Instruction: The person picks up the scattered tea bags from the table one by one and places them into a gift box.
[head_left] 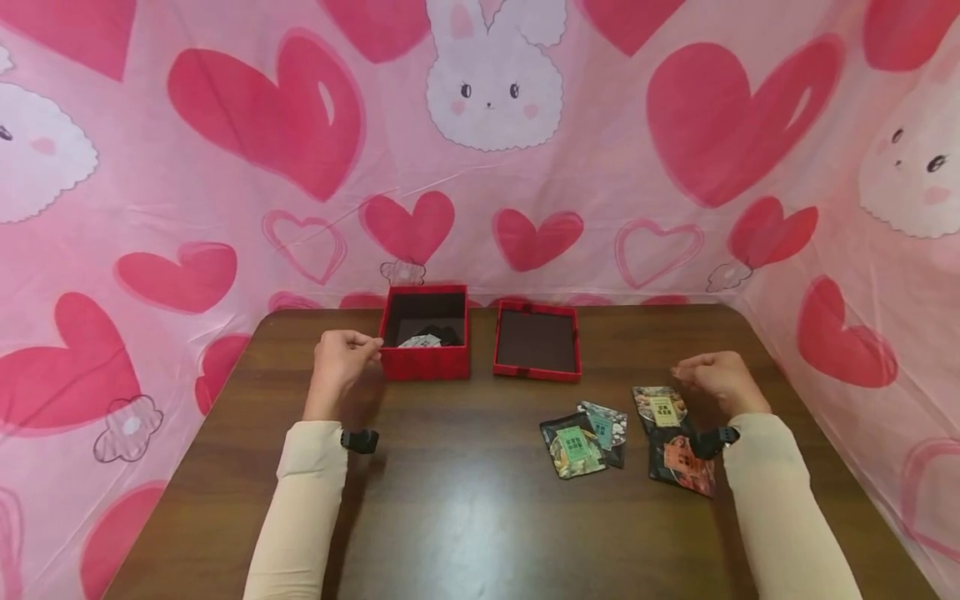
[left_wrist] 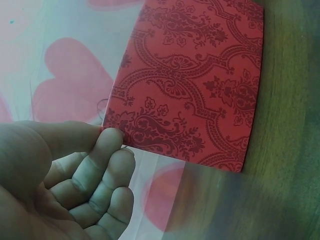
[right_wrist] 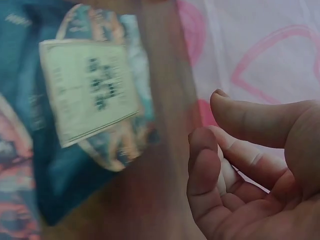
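My left hand is at the front left corner of an open red box. In the left wrist view, thumb and forefinger pinch the edge of the box's patterned red wall. Some white and black pieces lie inside the box; what they are cannot be made out. My right hand is above the table's right side, its fingers loosely bent and holding nothing, thumb apart in the right wrist view. Close to it lies a dark sachet with a pale yellow label, overlapping a sachet with an orange-red label.
A shallow red lid with a dark inside lies right of the box. Nearer the middle, a sachet with a green label partly covers one with a teal label. Behind the brown wooden table hangs a pink heart-print cloth.
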